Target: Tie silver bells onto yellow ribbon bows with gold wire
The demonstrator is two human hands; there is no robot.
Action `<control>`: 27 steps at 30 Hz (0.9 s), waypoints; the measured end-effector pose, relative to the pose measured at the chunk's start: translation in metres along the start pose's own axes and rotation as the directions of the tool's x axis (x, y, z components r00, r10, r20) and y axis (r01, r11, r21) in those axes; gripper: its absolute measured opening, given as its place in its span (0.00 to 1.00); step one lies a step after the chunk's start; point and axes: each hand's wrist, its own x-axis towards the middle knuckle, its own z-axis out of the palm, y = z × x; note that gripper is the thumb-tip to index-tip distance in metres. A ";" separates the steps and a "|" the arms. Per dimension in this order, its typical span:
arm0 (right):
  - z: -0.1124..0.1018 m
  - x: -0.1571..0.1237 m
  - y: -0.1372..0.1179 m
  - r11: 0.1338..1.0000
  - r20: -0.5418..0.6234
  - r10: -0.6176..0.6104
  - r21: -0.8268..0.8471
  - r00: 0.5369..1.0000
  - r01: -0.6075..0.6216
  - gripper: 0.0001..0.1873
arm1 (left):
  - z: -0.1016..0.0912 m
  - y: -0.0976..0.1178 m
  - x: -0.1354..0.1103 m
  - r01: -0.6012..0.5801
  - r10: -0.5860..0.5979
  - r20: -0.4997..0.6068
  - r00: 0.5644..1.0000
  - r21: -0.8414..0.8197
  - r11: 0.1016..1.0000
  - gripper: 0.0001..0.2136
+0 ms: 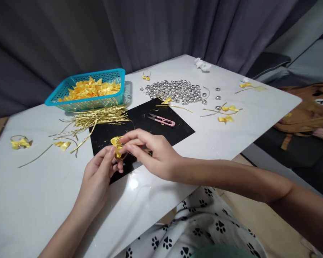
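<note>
Over the black sheet (140, 125), my left hand (99, 172) pinches a yellow ribbon bow (115, 141) between thumb and fingers. My right hand (153, 152) meets it from the right, its fingertips closed on a thin gold cord (126, 156) at the bow. The fingers partly hide how the cord runs round the ribbon. Behind my right hand, pink-handled thread snips (163, 120) lie on the sheet. A bundle of gold cords (102, 117) rests at the sheet's left back edge.
A blue basket (54, 100) of yellow bows stands at the back left. Many silver beads (174, 91) are spread at the back. Loose bows and cords lie left and right on the white table (43, 200); crumpled white tissue (202, 65) sits near the far corner.
</note>
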 end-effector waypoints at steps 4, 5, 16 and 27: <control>0.000 0.002 0.005 0.995 -0.053 0.000 -0.100 0.999 -0.005 0.08 | -0.001 0.000 0.000 -0.004 0.004 -0.014 1.000 0.005 1.000 0.12; 0.000 0.002 0.006 0.989 -0.068 -0.014 -0.151 0.998 0.004 0.08 | -0.001 0.001 0.000 -0.004 0.004 -0.018 1.000 0.010 1.000 0.12; -0.004 0.001 0.002 0.967 -0.001 0.016 -0.254 1.000 -0.016 0.12 | 0.001 0.002 0.001 0.000 0.000 -0.032 0.999 -0.003 1.000 0.12; 0.002 -0.002 0.007 0.945 -0.071 -0.190 -0.284 0.979 0.163 0.05 | -0.001 0.004 -0.003 -0.001 0.001 -0.010 1.000 0.002 1.000 0.10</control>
